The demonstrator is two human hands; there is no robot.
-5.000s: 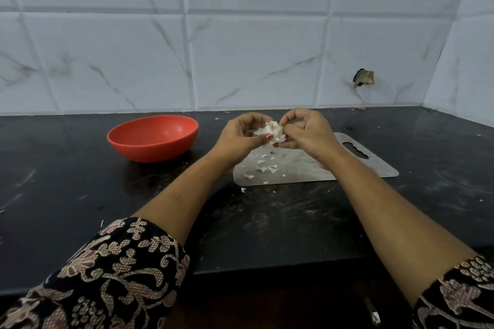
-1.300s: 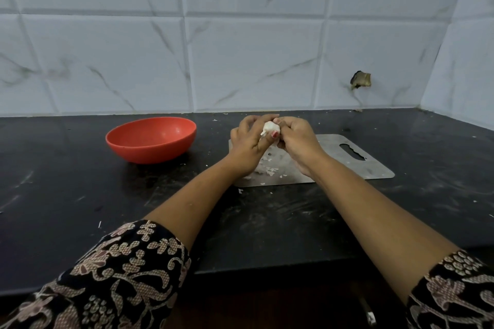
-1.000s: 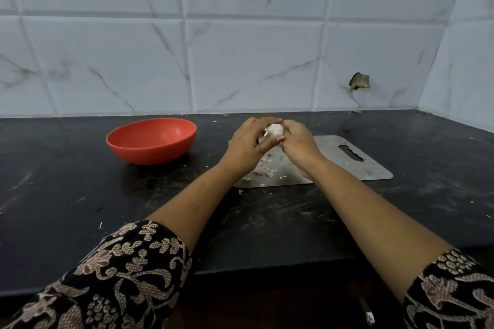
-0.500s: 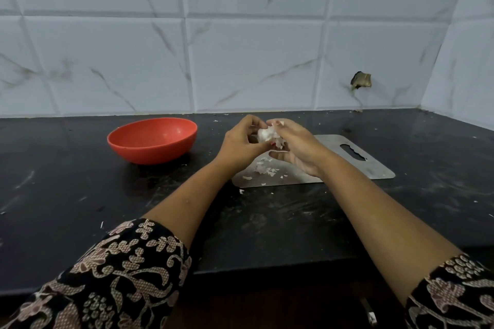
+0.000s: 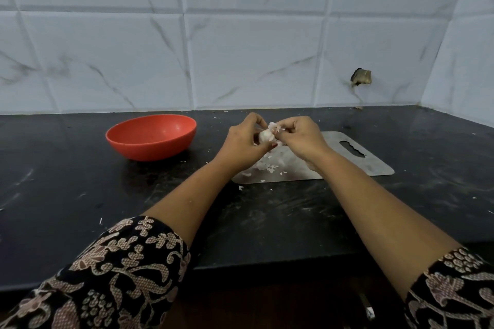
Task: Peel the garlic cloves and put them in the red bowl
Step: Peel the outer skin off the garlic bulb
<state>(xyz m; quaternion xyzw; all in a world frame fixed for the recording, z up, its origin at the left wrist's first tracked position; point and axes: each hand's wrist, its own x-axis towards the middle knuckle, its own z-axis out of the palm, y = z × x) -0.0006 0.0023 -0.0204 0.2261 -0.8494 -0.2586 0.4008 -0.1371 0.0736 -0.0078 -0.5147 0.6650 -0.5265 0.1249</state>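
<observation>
My black bench (image 5: 267, 222) carried the red bowl (image 5: 149, 148) at left, steel cutting board (image 5: 374, 165) at right, and peel scraps (image 5: 240, 187) near its edge.

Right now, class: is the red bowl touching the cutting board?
Apart. The head view shows bare black counter between the red bowl and the cutting board.

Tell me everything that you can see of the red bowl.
The red bowl is round, shallow and orange-red, smooth and matte like plastic. It stands upright on the black counter, left of the metal cutting board and apart from it. Only the counter touches it. The visible part of its inside looks empty; the rim hides the near inner wall.
</observation>
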